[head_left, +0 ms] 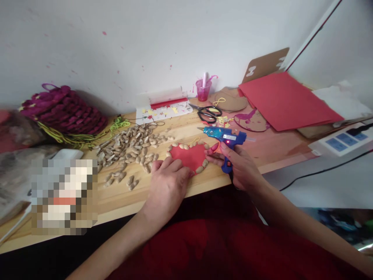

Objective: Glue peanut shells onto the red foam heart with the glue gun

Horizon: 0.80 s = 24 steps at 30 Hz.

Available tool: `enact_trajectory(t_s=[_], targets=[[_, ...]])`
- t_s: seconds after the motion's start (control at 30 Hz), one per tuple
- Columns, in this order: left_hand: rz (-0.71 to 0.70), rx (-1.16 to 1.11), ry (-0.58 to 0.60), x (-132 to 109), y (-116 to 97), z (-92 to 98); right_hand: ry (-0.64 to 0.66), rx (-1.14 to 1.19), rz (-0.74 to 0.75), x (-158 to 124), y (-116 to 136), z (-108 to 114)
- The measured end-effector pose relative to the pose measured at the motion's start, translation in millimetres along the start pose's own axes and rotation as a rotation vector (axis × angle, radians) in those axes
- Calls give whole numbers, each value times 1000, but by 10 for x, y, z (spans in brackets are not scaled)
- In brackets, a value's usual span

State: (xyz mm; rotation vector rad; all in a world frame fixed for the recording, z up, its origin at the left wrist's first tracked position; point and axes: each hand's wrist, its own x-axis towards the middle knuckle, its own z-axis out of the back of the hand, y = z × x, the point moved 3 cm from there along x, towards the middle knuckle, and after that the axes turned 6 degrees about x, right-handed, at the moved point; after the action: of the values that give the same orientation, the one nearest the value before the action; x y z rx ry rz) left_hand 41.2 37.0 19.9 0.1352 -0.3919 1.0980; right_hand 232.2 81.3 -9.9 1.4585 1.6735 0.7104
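Observation:
A red heart (190, 156) lies flat on the wooden table, edged with whole peanuts (200, 169) along its top and right side. Over its lower left edge, my left hand (169, 182) is closed with the fingers curled down; whatever is under the fingertips is hidden. My right hand (243, 165) grips the handle of a blue hot glue gun (224, 135) just right of the heart. The gun's nozzle points left, above the heart, and a small light glows on its side. A yellow loop of cord (196, 139) shows at the heart's top.
Loose peanuts (131, 146) are heaped left of the heart. Behind lie black-handled scissors (209, 113), a pink cup (203, 91) and star-strewn paper (163, 112). Red sheets (291, 103) and a power strip (338, 142) are at right. A purple woven piece (65, 111) leans at left.

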Motion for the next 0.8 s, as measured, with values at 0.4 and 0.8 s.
enact_trajectory(t_s=[0.4,0.8], targets=[[-16,-148,-41,-42,73,61,14,98,28,3,-9,37],[37,9,254,1242,375,-279,-33,170,90,-11,25,70]])
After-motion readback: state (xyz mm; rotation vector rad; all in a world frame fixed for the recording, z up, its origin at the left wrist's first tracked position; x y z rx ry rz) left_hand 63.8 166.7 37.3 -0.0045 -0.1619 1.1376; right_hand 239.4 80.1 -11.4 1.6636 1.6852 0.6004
